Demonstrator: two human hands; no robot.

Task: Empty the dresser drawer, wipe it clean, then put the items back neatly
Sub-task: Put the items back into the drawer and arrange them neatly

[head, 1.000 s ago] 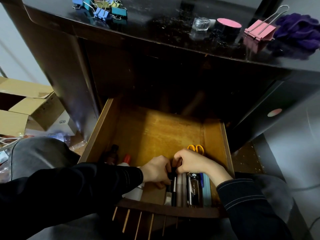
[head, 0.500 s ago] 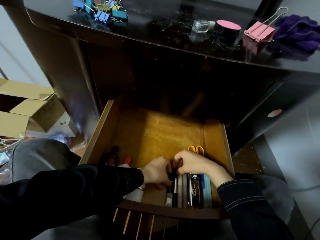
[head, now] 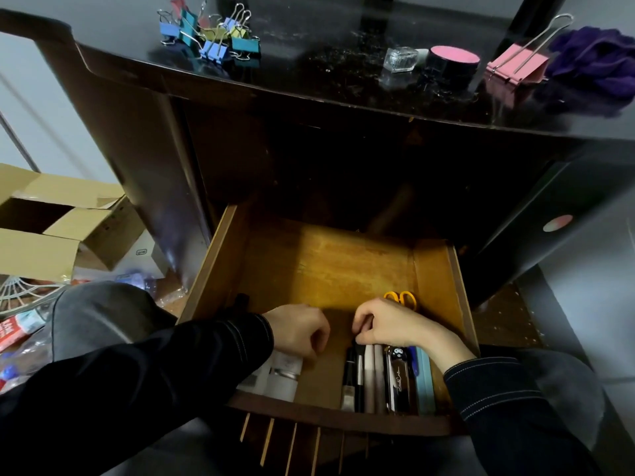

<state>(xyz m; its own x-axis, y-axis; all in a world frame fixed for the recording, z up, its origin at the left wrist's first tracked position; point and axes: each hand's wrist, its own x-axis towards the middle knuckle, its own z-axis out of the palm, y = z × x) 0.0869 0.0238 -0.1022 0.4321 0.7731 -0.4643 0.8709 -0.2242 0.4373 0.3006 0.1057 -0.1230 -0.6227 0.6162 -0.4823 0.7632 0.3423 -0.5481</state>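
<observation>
The wooden drawer (head: 433,283) stands pulled out below the dark dresser. At its front right lies a neat row: a black pen (head: 350,376), pale pink pens (head: 372,376), a black case (head: 398,379), a blue pen (head: 414,362) and a light blue case (head: 426,383). My right hand (head: 391,324) has its fingers curled round the upper ends of the pens. Orange scissors (head: 402,298) peek out behind it. My left hand (head: 299,329) hovers with curled fingers over white bottles (head: 283,372) at the front left; whether it grips one is hidden.
On the dresser top lie coloured binder clips (head: 213,34), a small glass jar (head: 400,60), a pink-lidded tin (head: 453,61), a big pink clip (head: 517,65) and a purple cloth (head: 598,60). Open cardboard boxes (head: 51,228) and clutter sit on the floor at left.
My left hand has left the pens and moved left over the white bottles. My right hand stays on the tops of the pens.
</observation>
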